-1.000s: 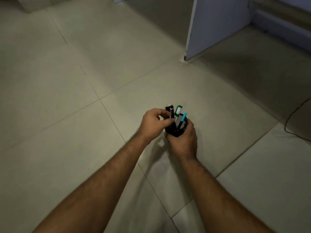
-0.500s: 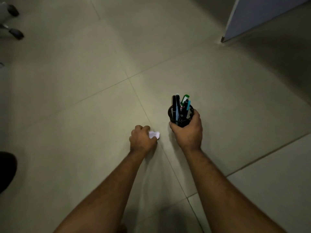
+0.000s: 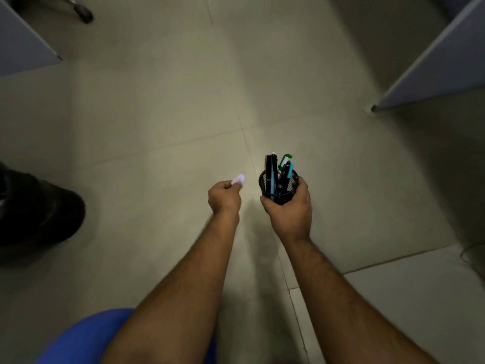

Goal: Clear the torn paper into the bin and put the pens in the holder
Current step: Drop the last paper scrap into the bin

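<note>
My right hand point(image 3: 290, 210) grips a black mesh pen holder point(image 3: 278, 185) from below and holds it above the tiled floor. Several pens point(image 3: 277, 168) stand in it, black, blue and one with a green cap. My left hand point(image 3: 224, 197) is closed around a small white scrap of torn paper point(image 3: 238, 179), which pokes out past the fingertips. The two hands are side by side, a little apart. No bin is in sight.
A dark rounded object point(image 3: 36, 211) sits at the left edge. Grey panels stand at the upper left point(image 3: 23, 48) and upper right point(image 3: 435, 61). A chair caster point(image 3: 85, 13) is at the top left. Blue fabric point(image 3: 89, 337) fills the bottom left. A thin cable point(image 3: 472, 248) lies at right.
My left hand left the pens, went down to the floor and closed on the paper scrap, then lifted it. The view swung left and down; the holder stays in my right hand.
</note>
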### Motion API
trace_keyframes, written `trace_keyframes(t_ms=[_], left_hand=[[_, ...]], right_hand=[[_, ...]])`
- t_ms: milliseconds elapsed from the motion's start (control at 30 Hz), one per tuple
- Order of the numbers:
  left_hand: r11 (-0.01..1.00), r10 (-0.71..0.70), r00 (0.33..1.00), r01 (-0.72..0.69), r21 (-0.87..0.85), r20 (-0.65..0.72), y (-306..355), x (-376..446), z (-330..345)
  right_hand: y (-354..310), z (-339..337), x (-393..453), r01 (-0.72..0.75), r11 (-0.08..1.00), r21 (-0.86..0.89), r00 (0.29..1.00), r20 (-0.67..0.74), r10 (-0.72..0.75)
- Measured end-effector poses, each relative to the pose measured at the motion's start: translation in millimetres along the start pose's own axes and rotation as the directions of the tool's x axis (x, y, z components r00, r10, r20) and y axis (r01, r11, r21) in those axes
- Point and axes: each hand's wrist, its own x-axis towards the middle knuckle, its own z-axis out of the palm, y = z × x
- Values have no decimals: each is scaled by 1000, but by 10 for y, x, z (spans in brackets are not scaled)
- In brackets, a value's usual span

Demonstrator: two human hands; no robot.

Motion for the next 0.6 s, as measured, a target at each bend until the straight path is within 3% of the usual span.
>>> trace_keyframes(t_ms=[133, 267, 433, 600], left_hand=[[975, -27, 997, 12, -222, -66, 942, -224, -768], [944, -11, 984, -49, -326, -179, 1640, -381, -1826], [944, -72, 934, -49, -325, -349, 1880, -332, -2987], [958, -134, 869, -11, -288, -476, 1852, 168, -4013]], right_hand=[[-1024, 42, -291, 67, 997, 29, 989, 128, -70], [-2168, 293, -724, 130, 991, 36, 940, 313, -134], [-2987, 831, -1369, 154, 988, 26, 867, 476, -148], [-3352, 1574, -1886, 160, 987, 5, 793, 595, -131]])
